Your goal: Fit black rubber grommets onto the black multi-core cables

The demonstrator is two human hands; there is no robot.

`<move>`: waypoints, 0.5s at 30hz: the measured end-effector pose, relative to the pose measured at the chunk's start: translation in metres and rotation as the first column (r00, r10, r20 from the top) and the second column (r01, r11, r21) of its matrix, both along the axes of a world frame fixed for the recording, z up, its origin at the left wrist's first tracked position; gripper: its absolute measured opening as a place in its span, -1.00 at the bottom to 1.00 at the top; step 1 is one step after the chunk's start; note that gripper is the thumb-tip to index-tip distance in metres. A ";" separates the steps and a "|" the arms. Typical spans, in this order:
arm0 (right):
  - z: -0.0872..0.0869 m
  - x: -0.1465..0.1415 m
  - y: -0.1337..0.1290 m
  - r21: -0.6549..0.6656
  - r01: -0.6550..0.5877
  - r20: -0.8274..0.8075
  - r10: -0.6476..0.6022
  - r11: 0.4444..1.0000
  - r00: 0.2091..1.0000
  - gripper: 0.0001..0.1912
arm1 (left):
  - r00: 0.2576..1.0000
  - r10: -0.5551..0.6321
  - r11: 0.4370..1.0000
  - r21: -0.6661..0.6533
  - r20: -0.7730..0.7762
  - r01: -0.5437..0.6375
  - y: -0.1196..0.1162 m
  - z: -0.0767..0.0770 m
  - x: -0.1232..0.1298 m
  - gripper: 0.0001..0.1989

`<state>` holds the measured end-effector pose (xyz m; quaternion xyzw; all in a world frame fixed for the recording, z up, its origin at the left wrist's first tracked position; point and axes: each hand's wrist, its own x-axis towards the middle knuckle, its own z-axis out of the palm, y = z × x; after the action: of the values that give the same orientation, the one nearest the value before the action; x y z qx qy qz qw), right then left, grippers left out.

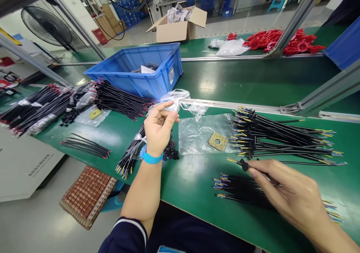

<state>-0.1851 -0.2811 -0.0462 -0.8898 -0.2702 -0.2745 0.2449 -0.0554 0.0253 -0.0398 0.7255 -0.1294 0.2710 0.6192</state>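
Observation:
My right hand (289, 193) pinches a black cable near its end, where a small black clip (243, 164) sits behind thin coloured wires. Under that hand lies a bundle of black cables (244, 189) with coloured ends. Beyond it is a larger pile of cables fitted with black clips (261, 133). My left hand (160, 127) is raised over the bench, fingers curled with a gap between thumb and fingers, and nothing shows in it. Small black parts (171, 150) lie beside its wrist. A yellow square pad with a hole (218, 141) rests on a clear plastic bag (194, 136).
A blue crate (126, 78) stands at the back left, near red-tipped cables (120, 101). More cable bundles (36, 106) lie far left. A metal rail (233, 104) crosses behind the bags. Red parts (300, 44) and an open carton (171, 31) are further back.

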 end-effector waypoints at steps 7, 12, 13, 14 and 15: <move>-0.029 0.043 -0.055 -0.236 0.265 0.300 -0.189 0.935 0.935 -0.75 | 0.954 0.277 0.762 0.630 -0.111 -0.148 0.030 0.002 0.005 -0.81; -0.048 0.052 -0.067 -0.241 0.369 0.128 -0.348 0.898 0.929 -0.62 | 0.941 0.234 0.434 0.892 -0.246 0.125 0.038 0.005 0.001 -0.87; -0.048 0.049 -0.067 -0.236 0.383 0.088 -0.373 0.893 0.924 -0.58 | 0.936 0.223 0.368 0.913 -0.272 0.178 0.038 0.005 0.000 -0.89; -0.046 0.046 -0.066 -0.200 0.379 0.052 -0.377 0.903 0.925 -0.57 | 0.930 0.215 0.310 0.924 -0.299 0.225 0.038 0.006 -0.001 -0.93; -0.043 0.042 -0.065 -0.149 0.356 0.025 -0.356 0.923 0.934 -0.60 | 0.922 0.212 0.259 0.929 -0.323 0.266 0.037 0.006 -0.002 -0.95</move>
<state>-0.1431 -0.3464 -0.0887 -0.9403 -0.1239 -0.2922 0.1231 -0.0576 0.0618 -0.0338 0.9854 -0.1557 -0.0238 0.0647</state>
